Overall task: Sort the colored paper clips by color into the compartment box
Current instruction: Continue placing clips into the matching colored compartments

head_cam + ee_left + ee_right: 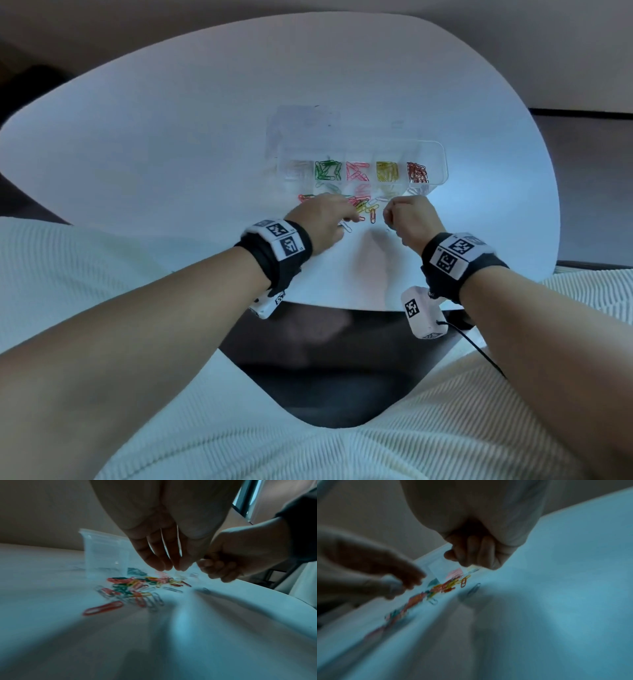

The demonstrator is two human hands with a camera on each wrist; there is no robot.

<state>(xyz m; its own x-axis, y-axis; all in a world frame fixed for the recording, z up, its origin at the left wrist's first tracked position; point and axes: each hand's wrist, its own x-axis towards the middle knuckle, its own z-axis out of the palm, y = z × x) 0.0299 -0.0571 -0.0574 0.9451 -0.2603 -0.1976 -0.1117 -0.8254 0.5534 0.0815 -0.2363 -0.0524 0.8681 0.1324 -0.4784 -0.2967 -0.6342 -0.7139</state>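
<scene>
A clear compartment box point(435, 150) stands on the white table, its cells holding pale clips point(298, 169), green clips point(327, 170), pink clips point(357, 171), yellow clips point(387, 170) and red clips point(417, 171). A mixed pile of loose clips point(363, 205) point(137, 586) lies just in front of it. My left hand point(351, 219) point(173, 566) hovers over the pile, fingers straight and pointing down, holding nothing I can see. My right hand point(388, 214) point(467, 559) is curled into a fist to the right of the pile; no clip shows in it.
A faint clear sheet or lid point(301, 126) lies behind the box. A lone red clip point(102, 607) and a silver clip point(473, 589) lie nearer me than the pile. The table point(171, 154) ends close to my lap, with dark floor below.
</scene>
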